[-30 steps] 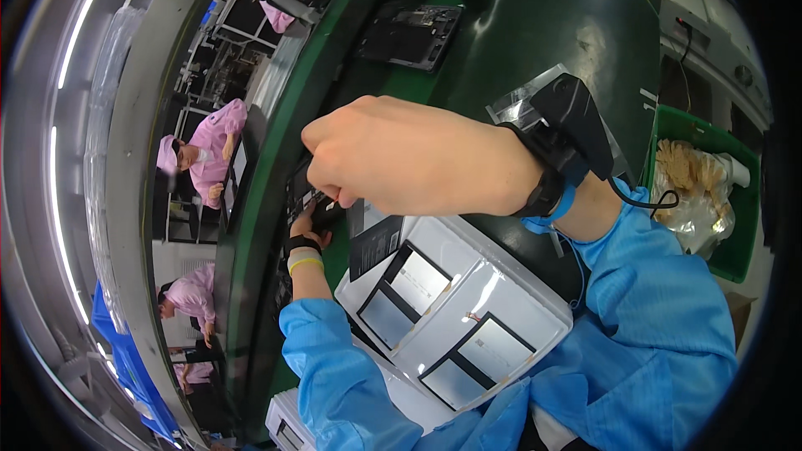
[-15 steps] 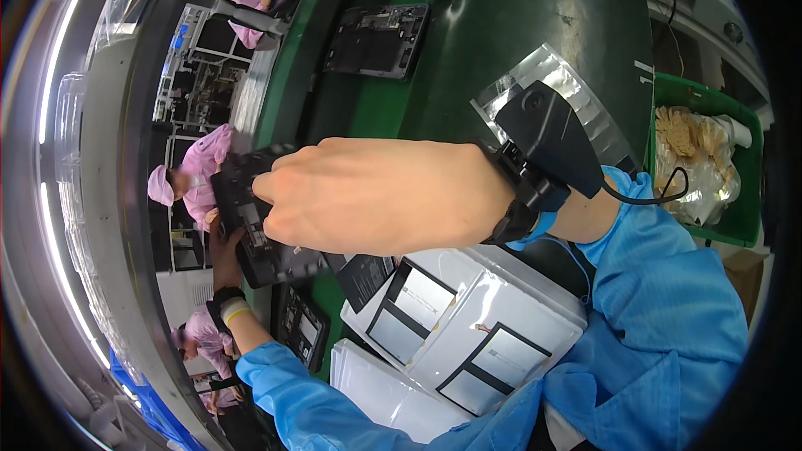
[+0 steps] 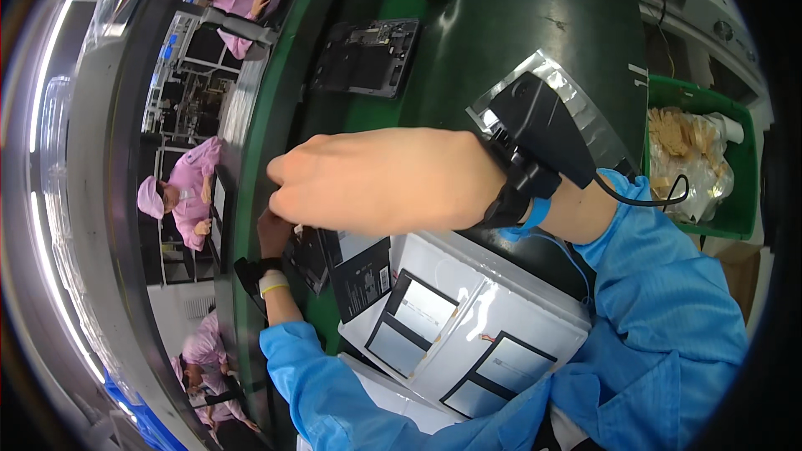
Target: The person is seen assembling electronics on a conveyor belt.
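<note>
My right hand (image 3: 376, 179) reaches left across the middle of the view, back upward, fingers curled down and their tips hidden; what they hold cannot be made out. Just beyond its knuckles is my left hand (image 3: 273, 234), its fingers mostly covered by the right one. Beside the left hand lies a dark electronic device (image 3: 309, 260), partly hidden under the right hand. A flat black battery pack (image 3: 364, 282) with a printed label leans next to it. A black camera (image 3: 539, 121) is strapped to my right wrist, and a dark band (image 3: 255, 277) circles my left wrist.
An opened dark tablet housing (image 3: 366, 58) lies on the green bench (image 3: 518, 0). White trays (image 3: 468, 301) hold black-edged battery packs (image 3: 499, 372). A silver plastic sheet (image 3: 576, 92) lies under the wrist camera. At right is a green bin (image 3: 706, 90) of packaging. Co-workers in pink (image 3: 192, 179) sit opposite.
The dark device that was raised at the left, by my hands, is no longer visible there. My left hand has moved right and up, closer under my right hand. The view has shifted slightly.
</note>
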### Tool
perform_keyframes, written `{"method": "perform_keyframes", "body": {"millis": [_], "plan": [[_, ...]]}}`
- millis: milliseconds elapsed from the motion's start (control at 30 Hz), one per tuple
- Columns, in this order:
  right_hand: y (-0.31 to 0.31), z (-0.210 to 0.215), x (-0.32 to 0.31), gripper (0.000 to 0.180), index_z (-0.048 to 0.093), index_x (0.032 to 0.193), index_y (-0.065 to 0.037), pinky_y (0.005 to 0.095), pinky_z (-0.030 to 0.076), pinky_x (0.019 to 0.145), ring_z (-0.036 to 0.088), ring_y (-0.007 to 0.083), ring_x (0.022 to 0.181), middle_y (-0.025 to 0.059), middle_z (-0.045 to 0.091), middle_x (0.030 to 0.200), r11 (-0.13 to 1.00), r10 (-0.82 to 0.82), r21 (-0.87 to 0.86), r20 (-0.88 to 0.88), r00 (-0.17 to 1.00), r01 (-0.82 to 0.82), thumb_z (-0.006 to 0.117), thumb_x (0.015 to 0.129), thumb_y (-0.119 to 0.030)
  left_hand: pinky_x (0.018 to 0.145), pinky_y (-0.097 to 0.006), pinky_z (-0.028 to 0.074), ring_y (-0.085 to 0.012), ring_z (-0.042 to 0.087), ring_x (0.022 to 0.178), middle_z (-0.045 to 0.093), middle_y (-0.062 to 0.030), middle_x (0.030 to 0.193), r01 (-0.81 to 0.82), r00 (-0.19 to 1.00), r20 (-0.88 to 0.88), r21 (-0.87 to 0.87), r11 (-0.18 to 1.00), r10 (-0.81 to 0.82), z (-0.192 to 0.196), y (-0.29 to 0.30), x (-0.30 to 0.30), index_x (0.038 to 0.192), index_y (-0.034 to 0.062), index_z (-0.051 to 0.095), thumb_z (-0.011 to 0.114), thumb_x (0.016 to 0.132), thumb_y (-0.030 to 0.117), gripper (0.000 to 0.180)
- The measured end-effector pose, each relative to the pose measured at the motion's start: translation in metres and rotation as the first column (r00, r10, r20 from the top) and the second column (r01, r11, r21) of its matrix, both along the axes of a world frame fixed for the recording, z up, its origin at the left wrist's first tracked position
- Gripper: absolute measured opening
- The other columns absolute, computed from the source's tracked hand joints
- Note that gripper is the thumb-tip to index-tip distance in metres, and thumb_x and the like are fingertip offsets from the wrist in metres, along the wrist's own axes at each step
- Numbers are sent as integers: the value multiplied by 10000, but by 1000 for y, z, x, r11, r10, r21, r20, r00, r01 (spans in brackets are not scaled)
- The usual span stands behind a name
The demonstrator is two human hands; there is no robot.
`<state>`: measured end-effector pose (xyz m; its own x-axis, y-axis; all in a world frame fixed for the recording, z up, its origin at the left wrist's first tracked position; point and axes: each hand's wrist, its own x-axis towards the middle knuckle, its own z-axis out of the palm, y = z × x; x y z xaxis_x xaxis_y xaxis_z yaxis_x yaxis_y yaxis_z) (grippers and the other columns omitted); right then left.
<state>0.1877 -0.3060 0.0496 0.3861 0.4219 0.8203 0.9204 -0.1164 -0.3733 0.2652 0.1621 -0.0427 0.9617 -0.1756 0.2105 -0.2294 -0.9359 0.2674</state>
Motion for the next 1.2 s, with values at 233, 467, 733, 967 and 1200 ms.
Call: {"method": "perform_keyframes", "body": {"millis": [233,467,733,967,1200], "plan": [[4,18,23,102,620,851,28,381,537,790,650,331,899,143,612,899,986,153,-64,-53,987,-156,648,766,78,488,-249,474,-118,627,566,707,-83,771,-445,859,-447,-408,797,251,-19,-69,-83,1053,-53,675,826,842,193,358],[2,42,46,74,688,863,30,374,553,746,700,288,830,144,698,858,979,-87,171,-129,988,109,674,797,61,543,-288,512,-166,664,662,705,-100,856,-481,864,-323,-298,825,387,-41,-63,-86,1068,-55,656,870,767,166,430],[102,31,97,59,701,856,20,394,545,728,690,309,806,162,693,851,965,-189,172,-75,979,200,723,805,-1,510,-257,428,-103,581,611,666,-30,801,-547,789,-535,-391,740,301,-15,-70,-100,1013,-8,714,824,840,177,276],[190,-46,125,85,762,802,-23,442,560,832,703,382,890,196,728,871,978,-163,57,-384,909,200,721,787,-96,567,-241,439,-95,584,656,658,-13,785,-460,858,-478,-557,691,187,-27,-51,-121,1013,15,723,807,869,201,250],[228,-74,126,89,774,839,-30,399,577,796,727,336,838,176,745,869,972,-213,-17,-481,851,234,734,813,-105,659,-279,527,-141,652,736,699,-79,860,-451,879,-400,-527,720,258,-28,-57,-128,1048,-20,678,836,824,152,324]]}}
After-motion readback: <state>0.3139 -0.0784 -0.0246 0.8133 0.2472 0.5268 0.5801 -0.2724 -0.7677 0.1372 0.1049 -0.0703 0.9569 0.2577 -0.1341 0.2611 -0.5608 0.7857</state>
